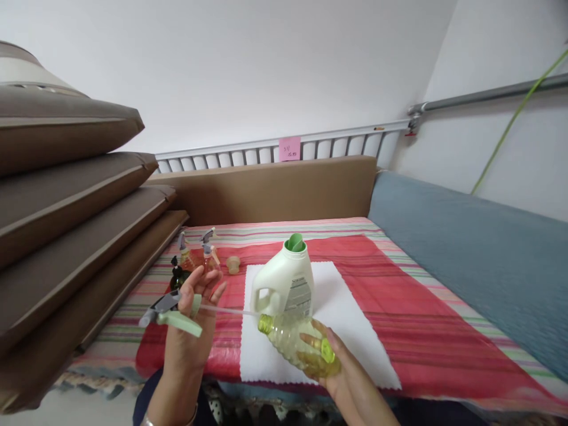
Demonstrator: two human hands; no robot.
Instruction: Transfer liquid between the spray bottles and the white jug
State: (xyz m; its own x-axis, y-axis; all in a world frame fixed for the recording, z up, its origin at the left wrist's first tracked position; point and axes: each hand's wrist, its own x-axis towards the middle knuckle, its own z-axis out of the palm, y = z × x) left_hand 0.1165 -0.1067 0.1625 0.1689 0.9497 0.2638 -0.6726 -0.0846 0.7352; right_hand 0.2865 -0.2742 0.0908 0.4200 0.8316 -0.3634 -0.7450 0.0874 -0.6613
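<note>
My left hand (pixel 202 296) grips a trigger spray head (pixel 171 309), grey with a pale green trigger, lying sideways. Its thin clear dip tube (pixel 226 309) points right, up to the neck of a see-through yellow-green bottle (pixel 286 340). Whether the tube's tip is inside the neck, I cannot tell. My right hand (pixel 337 364) is wrapped round the lower part of that bottle, which is tilted with its mouth to the left. Behind it stands a white jug (pixel 275 275) with a handle and a green pour spout (pixel 295 242), upright on a white mat (pixel 359 337).
Several spray bottles (pixel 208 251) and a dark pump bottle (pixel 176 275) stand at the left, beside a small yellowish cap (pixel 233 264). Brown cushions (pixel 80 207) are stacked at the left. A blue padded panel (pixel 465 254) borders the right; a red cloth (pixel 399 296) lies beneath.
</note>
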